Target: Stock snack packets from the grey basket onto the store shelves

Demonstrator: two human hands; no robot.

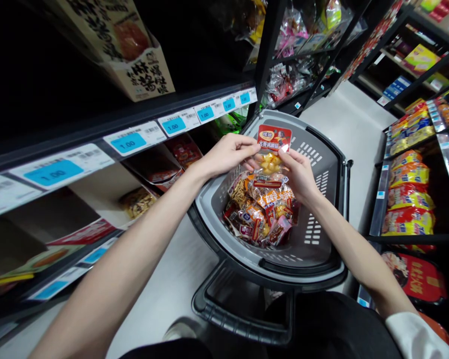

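Note:
Between my hands, above the shopping basket, is a small snack packet (274,137) with a red printed top and a clear lower part showing yellowish pieces. My left hand (235,150) pinches its left edge between thumb and fingers. On the packet's right side, my right hand (298,172) grips with the thumb on the front. Below them stands the grey shopping basket (224,249) with slotted walls. Several snack bags (252,214) in red, orange and clear wrapping lie piled in its bottom. Its black handle (243,324) points toward my body.
A dark shelf with price tags (129,143) runs along the left, holding a beige box (149,75). Bagged goods (288,82) fill a shelf ahead. On the right, another shelf carries yellow and red noodle packs (409,194). Pale floor (353,107) lies between the shelves.

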